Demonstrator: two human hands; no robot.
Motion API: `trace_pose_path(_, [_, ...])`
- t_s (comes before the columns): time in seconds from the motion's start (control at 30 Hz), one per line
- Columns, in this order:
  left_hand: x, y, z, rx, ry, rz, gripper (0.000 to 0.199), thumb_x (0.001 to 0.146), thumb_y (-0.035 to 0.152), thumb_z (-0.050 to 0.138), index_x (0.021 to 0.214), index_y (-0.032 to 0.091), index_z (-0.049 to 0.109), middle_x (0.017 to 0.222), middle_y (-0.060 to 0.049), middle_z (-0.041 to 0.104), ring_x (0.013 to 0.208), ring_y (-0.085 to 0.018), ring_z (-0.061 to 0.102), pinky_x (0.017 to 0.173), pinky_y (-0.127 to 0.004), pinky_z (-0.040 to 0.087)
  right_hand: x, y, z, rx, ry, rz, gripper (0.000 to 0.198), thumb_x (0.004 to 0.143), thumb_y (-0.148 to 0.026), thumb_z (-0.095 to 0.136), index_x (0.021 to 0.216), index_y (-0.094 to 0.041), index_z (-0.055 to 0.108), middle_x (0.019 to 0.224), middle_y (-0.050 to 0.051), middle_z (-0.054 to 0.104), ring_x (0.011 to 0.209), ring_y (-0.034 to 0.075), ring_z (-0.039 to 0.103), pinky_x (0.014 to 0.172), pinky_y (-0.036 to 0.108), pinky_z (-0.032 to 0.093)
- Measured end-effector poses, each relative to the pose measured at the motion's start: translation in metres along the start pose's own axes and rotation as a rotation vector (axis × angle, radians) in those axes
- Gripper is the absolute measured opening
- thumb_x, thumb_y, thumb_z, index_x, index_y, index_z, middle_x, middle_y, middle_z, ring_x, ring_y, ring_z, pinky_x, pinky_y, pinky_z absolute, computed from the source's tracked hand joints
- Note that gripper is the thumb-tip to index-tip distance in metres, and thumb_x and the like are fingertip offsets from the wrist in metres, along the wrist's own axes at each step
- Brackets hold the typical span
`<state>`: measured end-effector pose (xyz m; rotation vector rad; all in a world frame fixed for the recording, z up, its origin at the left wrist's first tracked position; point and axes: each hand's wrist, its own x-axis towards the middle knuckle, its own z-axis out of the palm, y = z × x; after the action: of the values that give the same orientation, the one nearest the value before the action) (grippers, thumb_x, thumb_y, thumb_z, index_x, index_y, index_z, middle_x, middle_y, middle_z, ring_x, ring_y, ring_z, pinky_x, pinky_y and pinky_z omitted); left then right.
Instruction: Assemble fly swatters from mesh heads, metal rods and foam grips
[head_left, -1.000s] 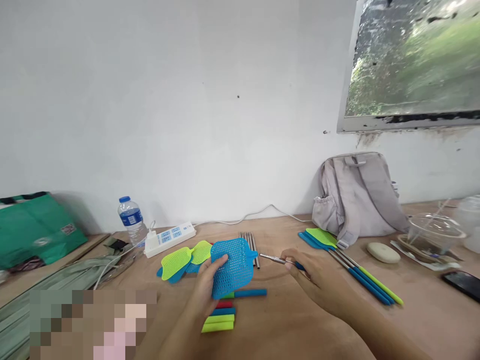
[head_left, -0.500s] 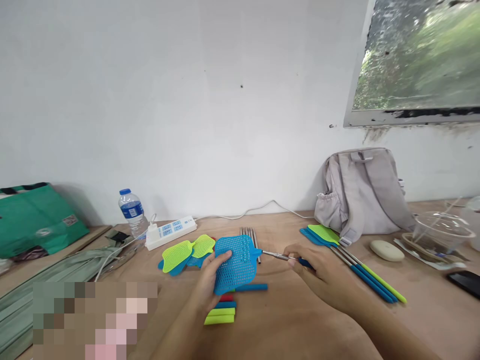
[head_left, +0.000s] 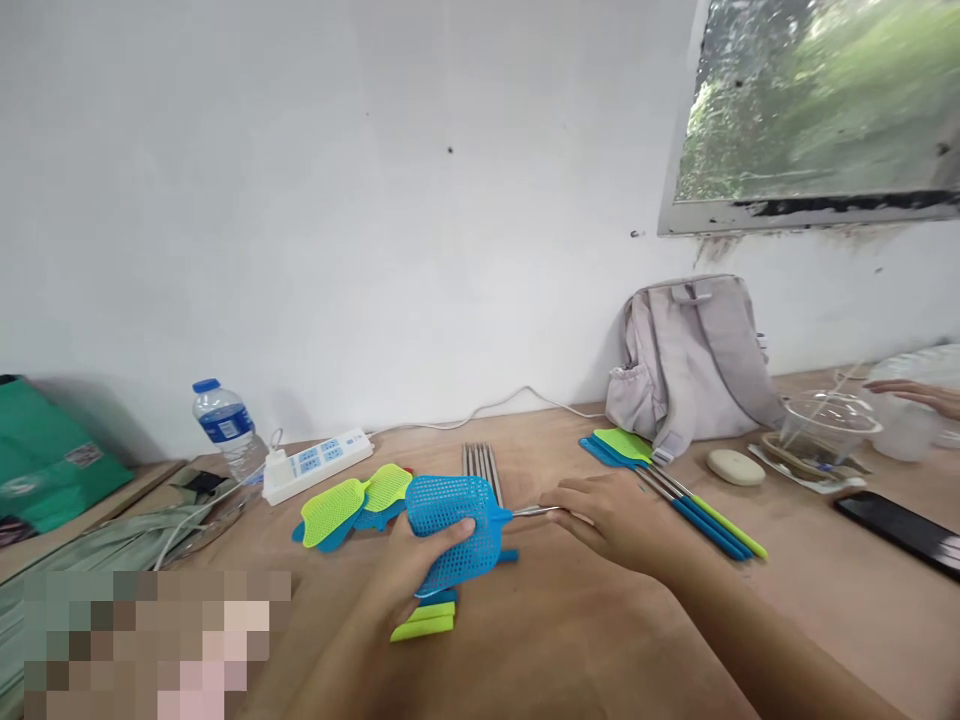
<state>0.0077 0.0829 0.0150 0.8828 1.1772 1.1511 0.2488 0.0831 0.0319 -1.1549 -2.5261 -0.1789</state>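
Note:
A blue fly swatter (head_left: 457,500) with a perforated head is held between my two hands. My left hand (head_left: 424,555) grips the head, thumb across its front. My right hand (head_left: 600,515) is closed around the metal rod; the handle end is hidden by the fingers. Behind the swatter lie several metal rods (head_left: 480,465) side by side. Green and blue swatter heads (head_left: 334,515) are piled to the left. Below my left hand are green handle sleeves (head_left: 424,622) and a blue one, partly covered.
Fly swatters with rods and handles (head_left: 709,520) lie at the right, near a grey backpack (head_left: 694,360), a pale oval object (head_left: 735,467) and a phone (head_left: 900,530). A power strip (head_left: 319,467) and water bottle (head_left: 225,425) stand left. Another person's hand (head_left: 926,395) shows far right.
The view has shifted right. My right hand has moved along the rod closer to the swatter head, covering the handle end. Another person's hand has appeared at the right edge.

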Motion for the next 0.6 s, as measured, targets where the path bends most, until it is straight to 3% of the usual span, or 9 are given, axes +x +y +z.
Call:
trace_pose_path(0.2, [0.007,-0.013,0.002,0.092,0.097,0.061,0.050,0.048,0.027,0.080,0.091,0.019,0.055,0.092,-0.008,0.068,0.084,-0.026,0.063,0.072,-0.038,0.053,0.000,-0.007,0.002,-0.132,0.018,0.000,0.022,0.089,-0.028,0.036,0.089,-0.023,0.057,0.076,0.000,0.062,0.067,0.012,0.056,0.053,0.024,0.027])
trace_pose_path(0.33, [0.014,-0.021,-0.001,0.093,0.051,0.078,0.052,0.048,0.031,0.079,0.092,0.018,0.054,0.095,-0.009,0.066,0.085,-0.025,0.063,0.073,-0.038,0.052,0.002,-0.012,0.008,-0.214,0.011,-0.002,0.023,0.089,-0.027,0.036,0.085,-0.020,0.057,0.073,0.001,0.061,0.063,0.013,0.055,0.052,0.025,0.026])
trace_pose_path(0.43, [0.017,-0.014,-0.006,0.231,0.025,0.093,0.049,0.049,0.033,0.077,0.090,0.017,0.055,0.092,-0.010,0.066,0.083,-0.025,0.063,0.074,-0.037,0.051,0.004,-0.016,0.014,-0.143,-0.014,0.065,0.023,0.089,-0.029,0.035,0.087,-0.021,0.057,0.077,0.002,0.063,0.068,0.014,0.056,0.054,0.024,0.028])
trace_pose_path(0.5, [0.017,-0.004,-0.011,0.428,0.067,0.181,0.048,0.051,0.034,0.075,0.091,0.017,0.056,0.093,-0.009,0.065,0.085,-0.025,0.061,0.077,-0.037,0.049,0.004,-0.018,0.017,-0.055,-0.024,0.131,0.024,0.089,-0.031,0.035,0.091,-0.022,0.057,0.082,0.001,0.064,0.074,0.014,0.057,0.057,0.024,0.030])
trace_pose_path(0.6, [0.011,0.009,-0.016,0.797,0.278,0.530,0.049,0.061,0.035,0.067,0.103,0.017,0.052,0.103,-0.009,0.058,0.097,-0.027,0.054,0.087,-0.043,0.040,0.002,-0.020,0.020,0.034,-0.039,0.220,0.026,0.088,-0.035,0.034,0.094,-0.024,0.057,0.086,0.001,0.064,0.077,0.015,0.058,0.059,0.024,0.032])
